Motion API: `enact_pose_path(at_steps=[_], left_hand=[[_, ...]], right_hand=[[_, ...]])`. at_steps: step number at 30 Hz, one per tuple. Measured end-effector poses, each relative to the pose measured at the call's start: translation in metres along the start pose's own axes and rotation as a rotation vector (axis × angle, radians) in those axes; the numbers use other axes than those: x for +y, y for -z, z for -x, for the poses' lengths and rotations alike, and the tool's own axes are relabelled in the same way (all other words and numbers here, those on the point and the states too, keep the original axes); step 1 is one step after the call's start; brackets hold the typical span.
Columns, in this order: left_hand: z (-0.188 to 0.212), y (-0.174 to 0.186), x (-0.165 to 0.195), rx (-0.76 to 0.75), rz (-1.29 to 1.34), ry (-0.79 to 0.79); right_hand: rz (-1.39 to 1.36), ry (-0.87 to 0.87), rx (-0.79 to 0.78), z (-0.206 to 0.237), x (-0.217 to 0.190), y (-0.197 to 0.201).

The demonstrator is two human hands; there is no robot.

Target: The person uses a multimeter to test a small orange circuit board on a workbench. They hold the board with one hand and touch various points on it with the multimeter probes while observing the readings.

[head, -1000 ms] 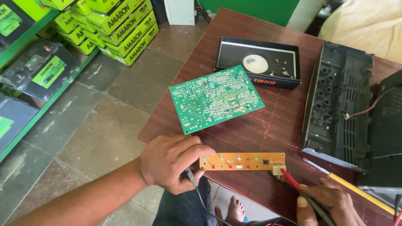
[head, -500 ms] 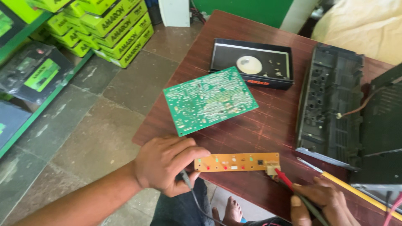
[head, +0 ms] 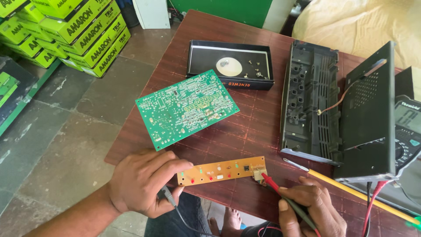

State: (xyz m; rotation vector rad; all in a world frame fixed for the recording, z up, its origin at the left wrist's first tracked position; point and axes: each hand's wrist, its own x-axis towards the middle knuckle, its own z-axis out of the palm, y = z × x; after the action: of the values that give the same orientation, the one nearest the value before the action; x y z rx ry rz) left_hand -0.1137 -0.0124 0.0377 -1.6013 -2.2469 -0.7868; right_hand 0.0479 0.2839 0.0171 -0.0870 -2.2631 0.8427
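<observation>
A large green circuit board [head: 187, 108] lies on the wooden table [head: 210, 35] beside a black tray [head: 230, 66] of screws, a black plastic casing [head: 312, 101] and stacked green boxes [head: 66, 30].

Large circuit board [head: 187, 109] behind narrow board [head: 222, 170]

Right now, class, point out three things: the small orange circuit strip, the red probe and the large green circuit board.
small orange circuit strip [head: 221, 170]: head view, middle of its top face.
red probe [head: 272, 183]: head view, its red shaft near the tip.
large green circuit board [head: 186, 107]: head view, centre of the soldered side.
</observation>
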Motion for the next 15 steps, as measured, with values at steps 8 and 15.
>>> enact_pose_path(at_steps=[8,15], left_hand=[[0.0000,0.0001,-0.0013,-0.010,0.011,-0.002],[-0.0018,-0.0006,0.0004,-0.012,0.005,0.000]], right_hand=[[-0.022,0.014,0.001,-0.0002,0.0001,-0.0001],[-0.032,-0.040,0.026,0.0000,-0.0018,0.0022]])
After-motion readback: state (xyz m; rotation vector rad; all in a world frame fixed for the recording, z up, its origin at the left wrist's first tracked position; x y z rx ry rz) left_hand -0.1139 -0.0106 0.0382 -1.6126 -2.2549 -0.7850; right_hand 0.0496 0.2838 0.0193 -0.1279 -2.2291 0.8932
